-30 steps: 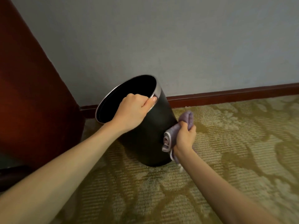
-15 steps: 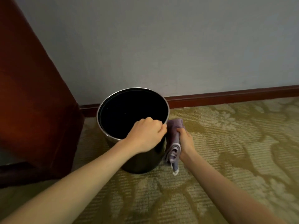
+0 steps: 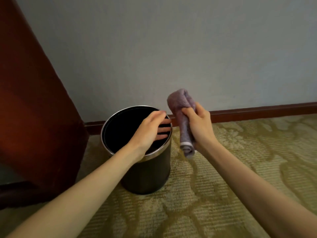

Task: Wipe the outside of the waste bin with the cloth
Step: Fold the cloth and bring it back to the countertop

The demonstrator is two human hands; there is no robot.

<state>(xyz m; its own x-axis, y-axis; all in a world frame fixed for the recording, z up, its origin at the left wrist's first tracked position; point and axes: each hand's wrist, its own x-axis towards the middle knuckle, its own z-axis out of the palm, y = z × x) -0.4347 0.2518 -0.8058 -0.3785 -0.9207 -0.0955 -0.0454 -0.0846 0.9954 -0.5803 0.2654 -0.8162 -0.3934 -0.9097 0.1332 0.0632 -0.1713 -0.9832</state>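
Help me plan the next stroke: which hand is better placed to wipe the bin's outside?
Right. The right hand grips the cloth just beside the bin, near its rim and clear of it. The left hand holds nothing; it is open over the bin's mouth, better suited to steadying.

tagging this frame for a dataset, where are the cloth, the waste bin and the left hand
cloth (image 3: 184, 129), head view, on the middle of the purple roll.
waste bin (image 3: 151, 174), head view, on the dark outer wall.
left hand (image 3: 147, 131), head view, on the back of the hand.
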